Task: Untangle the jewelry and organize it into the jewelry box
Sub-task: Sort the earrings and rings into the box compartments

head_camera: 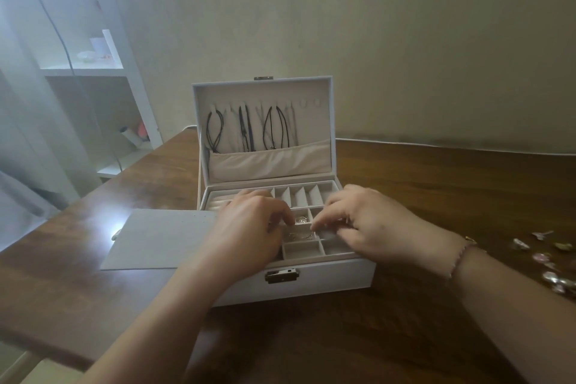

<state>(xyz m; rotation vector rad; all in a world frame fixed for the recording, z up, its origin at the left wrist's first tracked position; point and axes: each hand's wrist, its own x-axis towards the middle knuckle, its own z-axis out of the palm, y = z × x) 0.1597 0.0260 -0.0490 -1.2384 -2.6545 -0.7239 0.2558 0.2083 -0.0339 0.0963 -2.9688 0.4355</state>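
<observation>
Approx. mid-task: cords [249, 131] hung in lid of jewelry box [321, 274], ring [301, 220] in tray; left hand [249, 227] & right hand [367, 224], fingers curled over thin chain [300, 236], grip unclear; loose pieces [548, 262] at 3 o'clock unsorted.

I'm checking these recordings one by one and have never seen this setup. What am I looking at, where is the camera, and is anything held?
There is no machine here. A person wears one camera on the head, looking down at their own two bare hands. On the wooden table stands an open white jewelry box; dark cord necklaces hang inside its raised lid. The left hand and right hand are both over the tray compartments, fingers curled at a thin chain lying there; whether either really pinches it is too small to tell. Loose jewelry pieces lie at the right, a flat grey sheet at the left.
</observation>
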